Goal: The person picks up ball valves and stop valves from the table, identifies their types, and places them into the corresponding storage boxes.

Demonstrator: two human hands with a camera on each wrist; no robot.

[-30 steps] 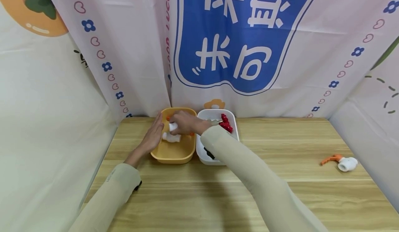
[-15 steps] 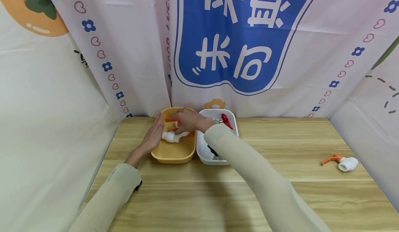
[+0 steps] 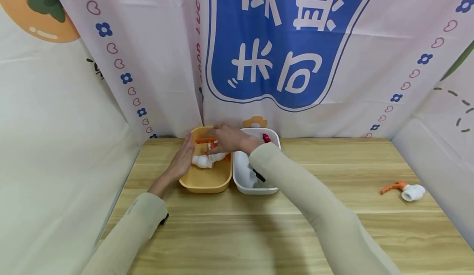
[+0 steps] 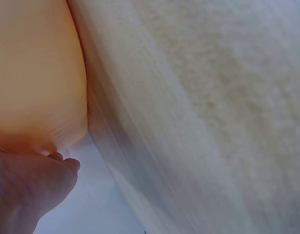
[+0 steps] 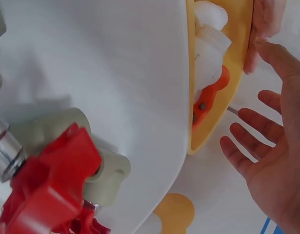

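My left hand (image 3: 181,160) lies with straight fingers along the left side of a yellow tub (image 3: 205,189); the left wrist view shows it against the tub's outer wall (image 4: 40,73). Over the tub's right rim is my right hand (image 3: 232,138), its fingers spread and holding nothing in the right wrist view. Below it, inside the tub, two white plastic ball valves (image 3: 202,161) lie side by side. Behind them is an orange valve handle (image 3: 205,140), and the right hand partly hides other pieces.
A white tub (image 3: 255,191) stands beside the yellow one, holding grey valves (image 5: 108,178) with red handles (image 5: 57,175), partly hidden by the right sleeve. Far right on the wooden table (image 3: 333,234) lies a white valve with an orange handle (image 3: 412,192). A printed cloth hangs behind.
My right hand has let go of a white ball valve, which now lies by another in the yellow tub. The hand has opened and moved up and right. The left hand stays put.
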